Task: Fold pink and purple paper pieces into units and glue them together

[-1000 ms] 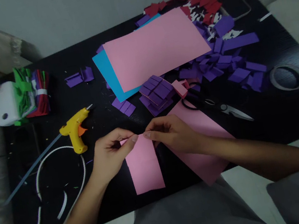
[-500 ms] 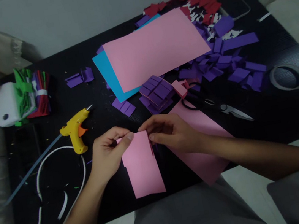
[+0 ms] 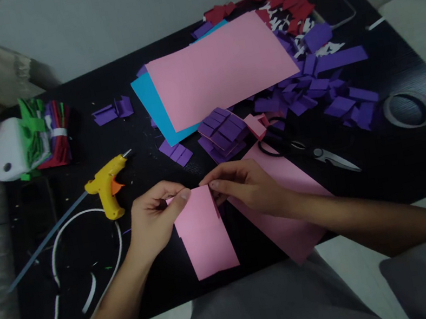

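Observation:
A folded strip of pink paper [image 3: 206, 237] hangs between my hands above the table's front part, its lower end toward me. My left hand [image 3: 158, 213] is closed on its top left corner, thumb in front and fingers behind. At the top right corner, my right hand [image 3: 248, 186] pinches the paper's edge between thumb and index finger; its other fingers are partly hidden behind. Beneath the right forearm lies a larger pink sheet [image 3: 287, 207]. Just beyond the hands sits a stack of purple paper pieces [image 3: 222, 130].
Black-handled scissors [image 3: 323, 155] lie right of the hands. A yellow glue gun [image 3: 108, 186] with its white cable [image 3: 54, 253] is on the left. Pink [image 3: 222, 70] and blue sheets [image 3: 158, 114], purple pieces [image 3: 350, 96], red scraps [image 3: 288, 0] and a tape roll [image 3: 408, 109] lie farther out.
My right thumb has moved up to the strip's top right corner. The strip's lower end has swung slightly to the right. My left hand has hardly moved.

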Demonstrator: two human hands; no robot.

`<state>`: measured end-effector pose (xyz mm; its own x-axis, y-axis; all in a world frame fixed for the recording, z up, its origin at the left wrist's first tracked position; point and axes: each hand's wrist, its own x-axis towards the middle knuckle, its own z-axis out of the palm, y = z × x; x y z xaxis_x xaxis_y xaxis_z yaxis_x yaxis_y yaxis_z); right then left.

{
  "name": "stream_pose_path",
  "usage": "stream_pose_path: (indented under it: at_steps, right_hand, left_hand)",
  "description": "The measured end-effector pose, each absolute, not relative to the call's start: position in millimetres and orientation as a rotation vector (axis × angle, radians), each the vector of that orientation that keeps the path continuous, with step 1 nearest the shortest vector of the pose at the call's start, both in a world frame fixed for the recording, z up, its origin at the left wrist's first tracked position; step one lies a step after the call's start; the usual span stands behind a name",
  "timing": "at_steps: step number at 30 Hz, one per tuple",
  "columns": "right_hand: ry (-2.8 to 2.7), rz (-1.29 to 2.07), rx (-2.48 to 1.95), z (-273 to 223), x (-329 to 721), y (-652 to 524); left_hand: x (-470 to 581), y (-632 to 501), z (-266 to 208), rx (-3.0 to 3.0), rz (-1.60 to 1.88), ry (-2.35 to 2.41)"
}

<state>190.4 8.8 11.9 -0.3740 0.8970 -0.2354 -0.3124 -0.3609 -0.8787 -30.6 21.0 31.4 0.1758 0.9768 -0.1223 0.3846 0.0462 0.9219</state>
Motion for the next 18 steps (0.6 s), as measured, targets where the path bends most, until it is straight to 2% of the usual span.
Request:
stream_pose_path:
  at_steps: [9, 18]
  right_hand:
    - [-1.168, 1.707, -1.138, 16.6, 187.9, 9.1]
    - [-1.05, 1.857, -1.116, 11.7, 186.9, 9.8]
  left_hand:
    - [-27.5, 15.8, 27.5, 1.635, 0.829, 1.29]
    - [-27.9, 16.2, 27.6, 1.686, 0.874, 1.332]
